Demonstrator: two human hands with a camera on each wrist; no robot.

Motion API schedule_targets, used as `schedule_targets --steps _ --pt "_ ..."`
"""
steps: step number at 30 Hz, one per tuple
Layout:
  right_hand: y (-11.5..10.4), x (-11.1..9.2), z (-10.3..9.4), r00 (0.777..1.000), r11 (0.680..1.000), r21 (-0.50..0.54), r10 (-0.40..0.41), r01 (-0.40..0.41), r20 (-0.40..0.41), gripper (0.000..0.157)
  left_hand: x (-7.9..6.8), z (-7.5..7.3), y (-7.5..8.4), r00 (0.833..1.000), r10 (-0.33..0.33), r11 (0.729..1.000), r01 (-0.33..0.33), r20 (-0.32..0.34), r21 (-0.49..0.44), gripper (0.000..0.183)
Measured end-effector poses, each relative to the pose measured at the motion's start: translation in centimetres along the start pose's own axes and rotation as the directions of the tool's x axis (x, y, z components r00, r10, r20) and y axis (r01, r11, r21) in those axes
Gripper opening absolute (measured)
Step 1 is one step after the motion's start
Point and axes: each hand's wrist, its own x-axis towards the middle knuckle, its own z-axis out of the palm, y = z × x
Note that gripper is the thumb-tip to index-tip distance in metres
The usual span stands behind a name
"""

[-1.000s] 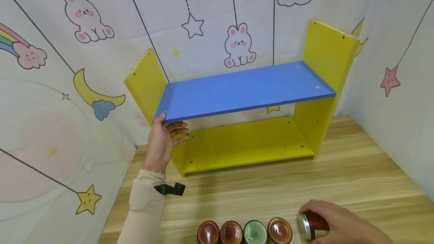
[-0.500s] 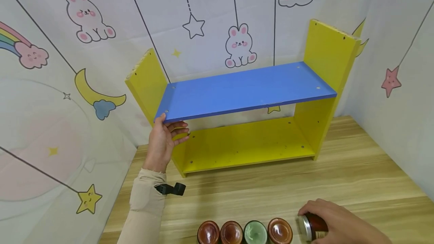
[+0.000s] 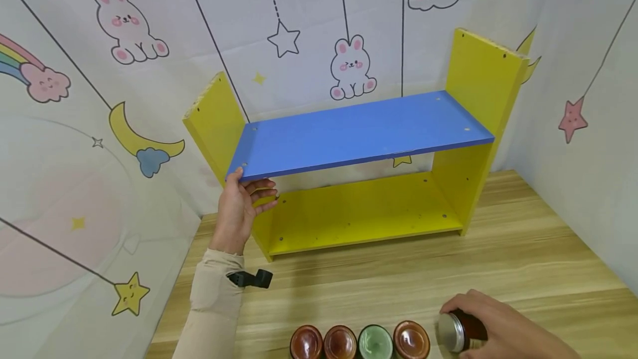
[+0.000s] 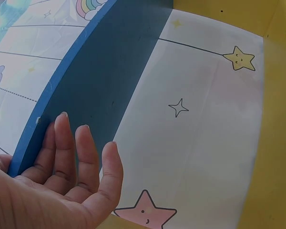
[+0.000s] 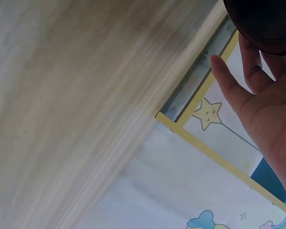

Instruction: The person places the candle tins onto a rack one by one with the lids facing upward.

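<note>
My left hand (image 3: 235, 206) grips the left front corner of a blue shelf board (image 3: 359, 132), thumb on top and fingers underneath. In the left wrist view those fingers (image 4: 86, 162) show beneath the board's dark underside (image 4: 109, 71), spread apart. The board spans a yellow shelf unit (image 3: 485, 82). At the lower right, my right hand (image 3: 503, 326) holds a dark red-brown glass jar (image 3: 472, 328) with a silver lid (image 3: 451, 332), tilted on its side with the lid facing left. The right wrist view shows the jar's dark round end (image 5: 264, 21) at the fingers.
Left of the right hand, a row of similar jars stands at the front: red-brown ones (image 3: 306, 342) and a green one (image 3: 376, 342). The unit's yellow bottom board (image 3: 359, 215) sits low over the wood-grain table (image 3: 379, 276). Printed cloth walls (image 3: 309, 82) surround the table's back and sides.
My right hand has turned the jar slightly, so that more of its silver lid faces up toward the head camera. The left hand and the shelf unit stay where they were.
</note>
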Motion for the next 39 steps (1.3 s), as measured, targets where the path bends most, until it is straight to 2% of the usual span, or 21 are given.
schedule_targets --steps 6,12,19,24,35,39 --pt "0.02 -0.09 -0.11 1.000 1.000 -0.029 -0.004 0.003 -0.021 0.058 -0.08 -0.07 -0.03 1.000 -0.002 1.000 0.002 -0.001 -0.003 0.054" --pt "-0.29 -0.22 -0.35 0.999 0.999 -0.021 0.046 -0.046 -0.005 0.057 -0.02 -0.09 -0.02 1.000 -0.003 1.000 0.003 0.001 -0.005 0.054" --pt "-0.43 -0.08 -0.42 1.000 0.999 -0.038 0.004 -0.005 -0.029 0.056 0.05 -0.08 -0.05 1.000 -0.019 1.000 0.019 -0.005 -0.015 0.053" --pt "-0.40 0.02 -0.47 1.000 1.000 0.012 -0.006 0.006 -0.027 0.053 0.04 -0.06 -0.07 1.000 -0.015 1.000 0.015 -0.005 -0.013 0.052" --pt "0.41 -0.01 -0.06 0.989 0.990 0.047 -0.127 0.131 -0.081 0.055 0.05 -0.10 -0.06 1.000 -0.005 1.000 0.005 0.004 -0.011 0.054" --pt "0.54 -0.08 -0.04 0.990 0.989 0.077 -0.118 0.124 -0.074 0.055 0.08 -0.10 -0.03 1.000 -0.007 1.000 0.007 0.004 -0.014 0.054"
